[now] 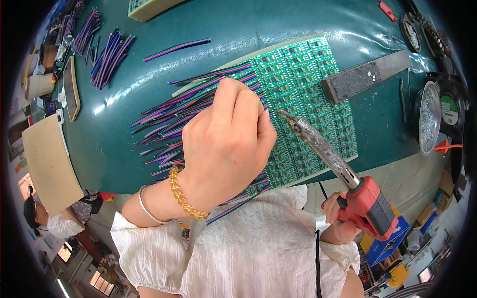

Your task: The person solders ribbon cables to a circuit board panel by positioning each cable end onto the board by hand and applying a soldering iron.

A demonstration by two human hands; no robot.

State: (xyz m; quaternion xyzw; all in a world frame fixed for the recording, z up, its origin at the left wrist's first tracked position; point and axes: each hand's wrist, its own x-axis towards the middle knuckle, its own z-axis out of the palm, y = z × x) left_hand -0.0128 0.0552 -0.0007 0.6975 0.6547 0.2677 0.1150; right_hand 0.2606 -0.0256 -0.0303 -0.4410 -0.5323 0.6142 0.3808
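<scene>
A green panel of small circuit boards [308, 84] lies on the dark green table [149, 74]. Many striped multicolour ribbon wires [164, 119] fan out from its left edge. My left hand [226, 144], with a yellow bead bracelet and a silver bangle at the wrist, rests closed over the wires and the panel's left part; what its fingers pinch is hidden. My right hand [335, 208] grips the red handle of a soldering iron [367, 206]. Its crusted metal barrel slants up-left, and the tip [284, 114] sits just right of my left fingers, over the panel.
A dark metal block [365, 77] lies across the panel's right edge. Loose wire bundles [107, 57] lie at the far left, beside a phone [71, 89] and a cardboard sheet [47, 159]. A round tin of solder bits [430, 116] stands at the right. Another person [44, 218] is at lower left.
</scene>
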